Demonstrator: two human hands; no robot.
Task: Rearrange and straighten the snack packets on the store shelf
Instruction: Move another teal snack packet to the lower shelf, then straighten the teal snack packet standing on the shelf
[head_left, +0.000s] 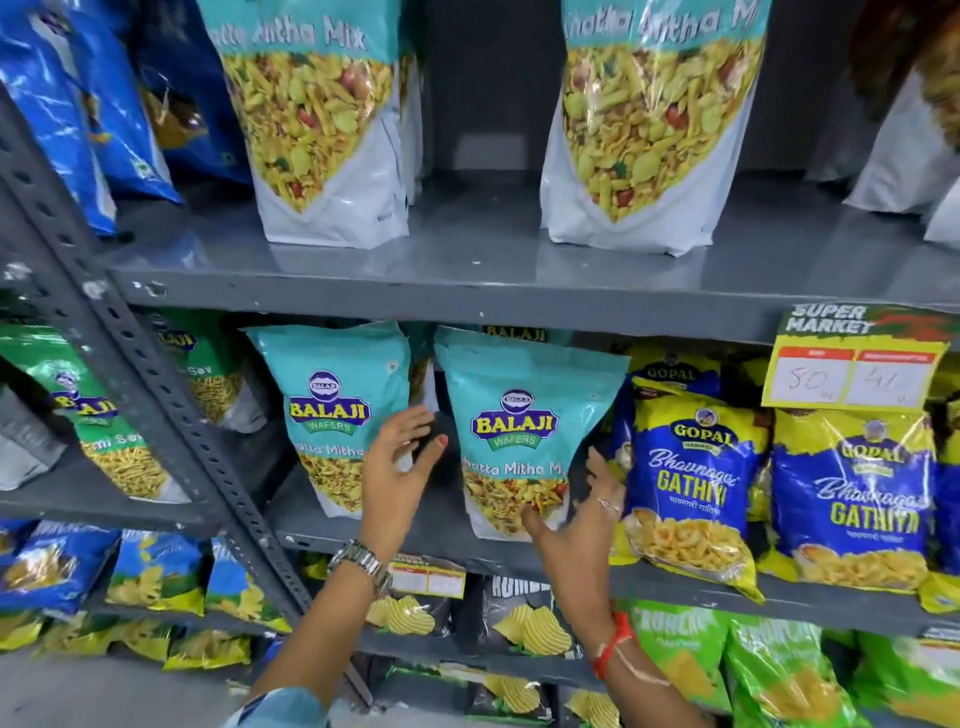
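A teal Balaji Khatta Mitha Mix pouch (524, 431) stands upright on the grey middle shelf (447, 525), leaning slightly, between both hands. The right hand (576, 525) is spread open at the pouch's lower right corner, thumb touching its bottom front edge, fingers just beside its right side; it grips nothing. The left hand (402, 462) is also open, fingers splayed, in the gap just left of the pouch, and holds nothing; whether it touches the pouch cannot be told. A metal wristwatch (363, 564) sits on the left wrist, a red thread (615, 642) on the right.

Left of the pouch, beyond the left hand, stands a second teal Balaji pouch (332, 410), upright. Just right of the pouch are blue-and-yellow Gopal Bhavnagari Gathiya packets (693, 483), tilted forward. Above and right of the pouch, a yellow price tag (852, 364) hangs from the upper shelf edge (415, 301). On that upper shelf stand two larger Khatta Mitha Mix bags (322, 119), well apart. Below the pouch, black and green chip packets (524, 618) fill the lower shelf.
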